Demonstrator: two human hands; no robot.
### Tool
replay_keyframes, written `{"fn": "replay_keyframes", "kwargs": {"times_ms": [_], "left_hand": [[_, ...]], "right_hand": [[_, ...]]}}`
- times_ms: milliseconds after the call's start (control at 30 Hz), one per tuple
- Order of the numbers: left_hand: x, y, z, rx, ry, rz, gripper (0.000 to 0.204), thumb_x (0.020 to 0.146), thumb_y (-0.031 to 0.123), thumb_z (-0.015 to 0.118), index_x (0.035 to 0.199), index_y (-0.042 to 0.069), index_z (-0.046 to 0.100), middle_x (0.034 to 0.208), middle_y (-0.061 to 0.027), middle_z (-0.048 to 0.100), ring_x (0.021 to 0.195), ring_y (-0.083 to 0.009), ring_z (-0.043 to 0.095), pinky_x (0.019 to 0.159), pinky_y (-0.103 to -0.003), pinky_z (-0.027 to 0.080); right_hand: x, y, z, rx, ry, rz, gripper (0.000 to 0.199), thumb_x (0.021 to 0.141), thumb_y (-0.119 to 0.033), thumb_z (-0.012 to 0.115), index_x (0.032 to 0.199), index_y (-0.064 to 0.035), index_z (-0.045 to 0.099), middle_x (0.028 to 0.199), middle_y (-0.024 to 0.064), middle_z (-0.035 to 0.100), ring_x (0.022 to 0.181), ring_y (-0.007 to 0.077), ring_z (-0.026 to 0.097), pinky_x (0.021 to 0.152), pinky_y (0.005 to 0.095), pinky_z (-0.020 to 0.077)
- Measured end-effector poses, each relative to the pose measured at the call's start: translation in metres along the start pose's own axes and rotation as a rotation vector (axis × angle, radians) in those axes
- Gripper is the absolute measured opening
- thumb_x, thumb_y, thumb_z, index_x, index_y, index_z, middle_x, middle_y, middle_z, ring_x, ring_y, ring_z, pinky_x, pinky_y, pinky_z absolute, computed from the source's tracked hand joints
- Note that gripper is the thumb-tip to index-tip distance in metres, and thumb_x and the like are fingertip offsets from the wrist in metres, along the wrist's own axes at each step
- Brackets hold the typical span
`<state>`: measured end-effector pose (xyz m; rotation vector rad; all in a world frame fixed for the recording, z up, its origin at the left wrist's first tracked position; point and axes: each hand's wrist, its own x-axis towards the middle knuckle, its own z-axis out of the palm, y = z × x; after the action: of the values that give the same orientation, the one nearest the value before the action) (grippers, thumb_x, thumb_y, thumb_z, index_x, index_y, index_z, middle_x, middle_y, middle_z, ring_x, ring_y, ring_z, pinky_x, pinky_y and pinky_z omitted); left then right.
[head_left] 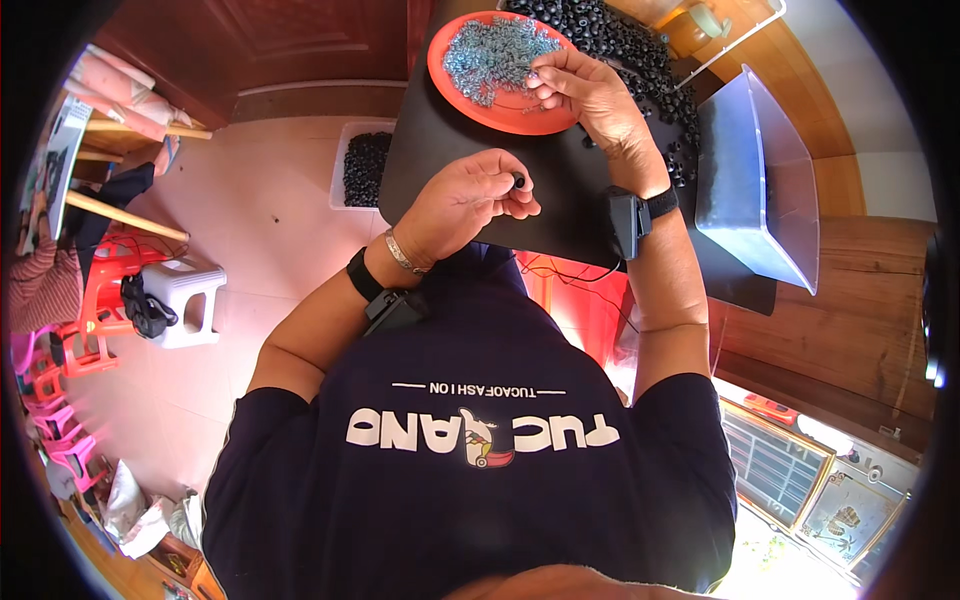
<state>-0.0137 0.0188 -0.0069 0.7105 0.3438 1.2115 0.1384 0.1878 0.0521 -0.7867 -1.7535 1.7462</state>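
Observation:
My left hand [467, 203] is in front of my body, over the near edge of the dark table [565, 180]. Its thumb and fingers pinch a small black round plastic part [519, 181] with a hole in its end. My right hand [590, 100] reaches over the right side of a red plate [455, 95]. Thumb and forefinger are pressed together there, and what they hold is too small to make out. A heap of small silvery-blue metal pieces [490, 60] lies on the plate, just left of my right fingertips.
Many black round parts [640, 65] lie heaped at the table's far right. A clear plastic bin [750, 190] stands tilted at the right edge. Another tub [345, 190] of black parts sits left of the table. A white stool [190, 300] stands at left, near a person's striped sleeve [45, 270].

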Motion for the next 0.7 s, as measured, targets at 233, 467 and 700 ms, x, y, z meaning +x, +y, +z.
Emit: {"fn": "replay_keyframes", "kwargs": {"times_ms": [233,467,700], "left_hand": [[0.000,0.001,-0.003,-0.017,0.019,-0.009,0.017,0.093,0.017,0.047,0.098,0.002,0.054,0.095,-0.0075,0.057,0.093,-0.0209,0.058,0.087,-0.035,0.045],[0.002,-0.001,-0.001,-0.051,0.044,0.060,0.019,0.093,0.016,0.046,0.102,0.001,0.054,0.092,-0.0070,0.057,0.090,-0.0213,0.059,0.085,-0.034,0.046],[0.002,-0.001,0.003,-0.024,0.100,0.073,0.018,0.093,0.014,0.047,0.103,0.001,0.055,0.090,-0.0062,0.059,0.087,-0.0198,0.060,0.083,-0.032,0.046]], "right_hand": [[-0.042,-0.005,0.026,0.087,-0.002,-0.033,0.016,0.088,-0.013,0.061,0.100,-0.0022,0.062,0.095,0.0035,0.064,0.083,0.0104,0.059,0.074,0.0241,0.0464],[-0.082,-0.008,0.051,0.024,0.015,-0.076,0.012,0.087,-0.006,0.062,0.098,-0.0011,0.062,0.096,0.0050,0.064,0.087,0.0106,0.057,0.080,0.0248,0.0462],[-0.094,-0.006,0.066,-0.026,0.044,-0.088,0.006,0.088,-0.002,0.059,0.094,-0.0002,0.061,0.095,0.0043,0.061,0.084,0.0112,0.059,0.080,0.0253,0.0476]]}}
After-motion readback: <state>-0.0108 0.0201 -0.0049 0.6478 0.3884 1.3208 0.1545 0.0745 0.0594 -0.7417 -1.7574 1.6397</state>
